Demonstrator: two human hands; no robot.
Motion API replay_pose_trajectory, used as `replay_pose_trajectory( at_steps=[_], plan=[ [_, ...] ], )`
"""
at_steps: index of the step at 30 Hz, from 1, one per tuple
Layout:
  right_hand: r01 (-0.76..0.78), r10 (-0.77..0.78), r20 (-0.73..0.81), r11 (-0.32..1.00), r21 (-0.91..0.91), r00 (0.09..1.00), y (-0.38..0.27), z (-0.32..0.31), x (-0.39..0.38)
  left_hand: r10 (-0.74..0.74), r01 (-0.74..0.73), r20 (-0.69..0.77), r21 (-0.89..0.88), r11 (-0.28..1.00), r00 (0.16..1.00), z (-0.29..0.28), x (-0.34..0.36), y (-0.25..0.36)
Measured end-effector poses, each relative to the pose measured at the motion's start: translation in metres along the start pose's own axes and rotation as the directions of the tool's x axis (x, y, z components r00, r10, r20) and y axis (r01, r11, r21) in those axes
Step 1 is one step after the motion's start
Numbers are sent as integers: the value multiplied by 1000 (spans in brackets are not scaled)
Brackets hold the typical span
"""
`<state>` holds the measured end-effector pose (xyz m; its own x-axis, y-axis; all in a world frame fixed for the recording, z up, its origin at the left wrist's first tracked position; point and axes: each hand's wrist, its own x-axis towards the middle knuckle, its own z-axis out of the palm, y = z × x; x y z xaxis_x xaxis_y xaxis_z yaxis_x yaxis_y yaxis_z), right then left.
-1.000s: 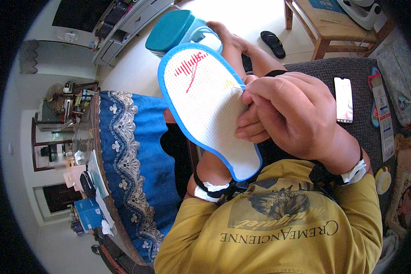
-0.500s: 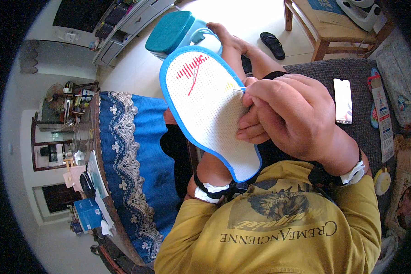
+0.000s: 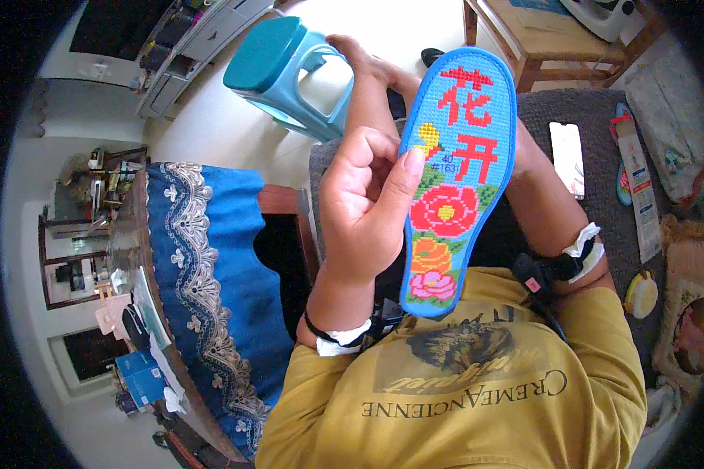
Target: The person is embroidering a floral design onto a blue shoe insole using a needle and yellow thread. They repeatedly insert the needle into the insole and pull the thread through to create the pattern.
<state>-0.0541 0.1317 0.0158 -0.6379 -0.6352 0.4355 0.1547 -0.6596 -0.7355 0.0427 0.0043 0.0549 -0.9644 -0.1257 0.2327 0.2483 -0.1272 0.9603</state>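
An embroidery insole with a blue border stands upright in front of me, its patterned face showing. Red characters fill its upper part, with red, orange, yellow and pink flowers and green leaves below. My left hand grips its left edge, thumb flat on the pattern beside a small yellow patch and the other fingers curled behind. Behind the insole's right edge goes my right forearm; that hand and its fingers are hidden. I see no needle or thread at this moment.
A teal plastic stool stands on the floor ahead. To the right, a phone, a long white package and a yellow round item lie on the dark seat. A table with a blue cloth is at left; a wooden chair stands at far right.
The insole has been turned from its white stitched back to its patterned face and moved right. My right hand, earlier pinching a needle at the back, has gone behind it; my left hand has come into view.
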Motion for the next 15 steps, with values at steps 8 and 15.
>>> replay_pose_trajectory(
  at_steps=[8,15],
  plan=[
    [-34,33,13,996,80,999,9,-2,-3,-5,5,-6,52,999,1000,3,-2,0],
    [-21,19,22,999,48,1000,10,-11,-2,-35,34,4,72,997,999,2,-1,-2]
  ],
)
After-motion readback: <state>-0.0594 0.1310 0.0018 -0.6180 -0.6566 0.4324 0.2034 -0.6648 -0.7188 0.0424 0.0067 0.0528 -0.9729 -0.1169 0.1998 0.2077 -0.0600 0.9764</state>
